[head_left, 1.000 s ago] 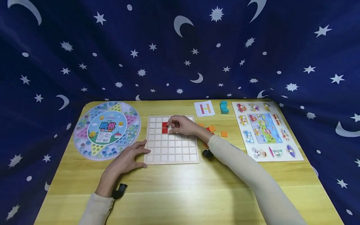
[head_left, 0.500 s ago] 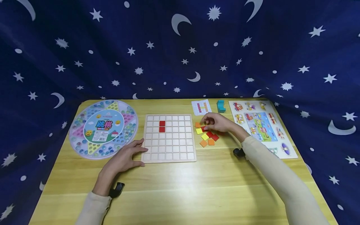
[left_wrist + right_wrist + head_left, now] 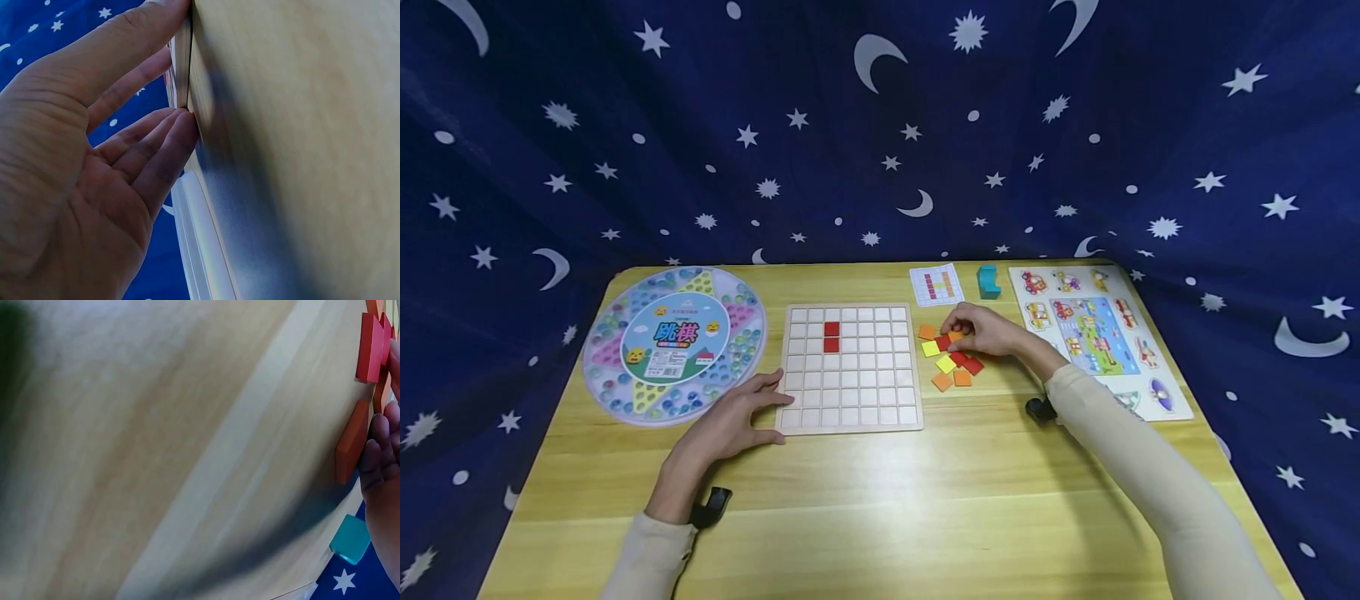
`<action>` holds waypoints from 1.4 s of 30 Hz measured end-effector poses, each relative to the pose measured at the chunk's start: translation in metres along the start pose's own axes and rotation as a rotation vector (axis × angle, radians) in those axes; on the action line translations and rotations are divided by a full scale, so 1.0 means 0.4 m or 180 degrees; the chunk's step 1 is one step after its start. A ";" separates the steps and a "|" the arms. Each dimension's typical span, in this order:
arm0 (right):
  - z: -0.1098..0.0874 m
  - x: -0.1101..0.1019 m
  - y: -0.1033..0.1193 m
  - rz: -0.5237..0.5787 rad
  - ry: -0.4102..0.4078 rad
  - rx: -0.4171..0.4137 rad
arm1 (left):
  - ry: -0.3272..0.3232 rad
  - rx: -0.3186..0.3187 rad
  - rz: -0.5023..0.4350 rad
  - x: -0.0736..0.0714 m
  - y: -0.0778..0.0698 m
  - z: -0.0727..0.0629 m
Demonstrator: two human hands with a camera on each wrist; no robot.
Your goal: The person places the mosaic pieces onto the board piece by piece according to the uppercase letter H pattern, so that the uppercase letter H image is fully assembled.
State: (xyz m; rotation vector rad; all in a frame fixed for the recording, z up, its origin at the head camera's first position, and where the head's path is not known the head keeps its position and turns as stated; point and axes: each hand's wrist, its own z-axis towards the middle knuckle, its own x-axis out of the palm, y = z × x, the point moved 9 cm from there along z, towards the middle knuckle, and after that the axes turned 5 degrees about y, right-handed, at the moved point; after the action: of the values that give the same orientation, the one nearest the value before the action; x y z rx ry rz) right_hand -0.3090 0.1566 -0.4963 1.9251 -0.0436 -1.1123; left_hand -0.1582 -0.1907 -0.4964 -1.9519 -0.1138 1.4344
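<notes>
A pale wooden grid board [image 3: 851,396] lies mid-table, with two red square tiles [image 3: 831,337] stacked in one column near its top. My left hand [image 3: 730,425] rests at the board's lower left corner, fingers against its left edge and thumb near its front edge. In the left wrist view, the fingertips [image 3: 187,122] meet the board's edge. My right hand [image 3: 985,329] reaches into the loose tiles right of the board, fingers bent down among red and orange ones; I cannot tell whether it pinches one. The right wrist view shows a red tile [image 3: 370,349] and orange tile [image 3: 352,444] beside its fingers.
A pattern card [image 3: 937,286] and a teal block [image 3: 988,283] lie behind the tiles. The round marble game box [image 3: 674,342] is on the left, a picture puzzle board [image 3: 1172,408] on the right. Yellow tiles [image 3: 946,364] lie between board and right hand.
My right hand has moved from the board's red tiles to the loose pile, shifting slightly there since. The left hand stays at the board. The head view has turned a little.
</notes>
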 end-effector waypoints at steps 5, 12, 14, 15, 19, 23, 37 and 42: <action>-0.001 0.000 -0.003 0.0006 -0.0045 -0.0008 | -0.0004 0.0002 0.0000 0.000 -0.001 0.001; 0.002 -0.003 -0.007 -0.0062 -0.0134 -0.0030 | 0.0008 0.0009 0.0010 0.000 0.000 0.001; 0.002 -0.003 -0.006 -0.0044 -0.0140 -0.0024 | 0.0014 0.0008 0.0012 0.001 0.000 0.001; 0.002 -0.003 -0.006 -0.0033 -0.0146 -0.0013 | 0.0014 0.0008 0.0010 0.002 0.000 0.001; -0.002 -0.007 -0.006 -0.0006 -0.0176 0.0035 | 0.0021 -0.0009 0.0004 0.004 0.001 0.002; -0.002 -0.011 -0.008 -0.0047 -0.0207 0.0036 | 0.0015 0.0005 0.0013 0.002 0.001 0.002; 0.007 -0.001 0.023 -0.0126 -0.0148 -0.0068 | 0.0017 -0.0010 0.0030 0.000 0.001 0.000; 0.012 0.002 0.042 -0.0141 -0.0133 -0.0163 | 0.0030 -0.0005 0.0014 -0.001 0.000 0.001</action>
State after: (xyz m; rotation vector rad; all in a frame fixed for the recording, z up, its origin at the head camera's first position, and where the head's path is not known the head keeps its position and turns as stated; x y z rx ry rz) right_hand -0.3056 0.1428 -0.4861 1.8655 0.0046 -1.1724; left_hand -0.1586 -0.1905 -0.4961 -1.9611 -0.1063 1.4280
